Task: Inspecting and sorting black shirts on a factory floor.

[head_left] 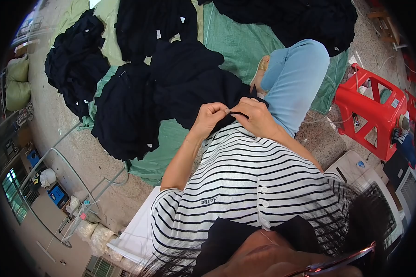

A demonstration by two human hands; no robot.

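Your left hand [210, 115] and right hand [254, 116] sit close together just above your striped top [245, 180], both curled shut and pinching the near edge of a dark garment [194, 83]. The fingertips of the two hands nearly meet, and a short stretch of the fabric's edge is drawn taut between them, which looks like a grip meant for working on one small spot rather than for lifting the whole piece. What exactly lies between the fingertips is too small to tell

The rest of that garment trails away from you over your lap and out onto the green sheet [245, 44] spread on the floor, so its weight rests there and only the pinched edge is raised. Your bent knee in light blue trousers [293, 78] stands just right of the hands, touching the cloth

More dark garments lie in heaps on the sheet: one pile [76, 64] far to the left, another [296, 18] at the top. A red plastic stool [372, 115] stands on the floor to your right, well apart from the hands
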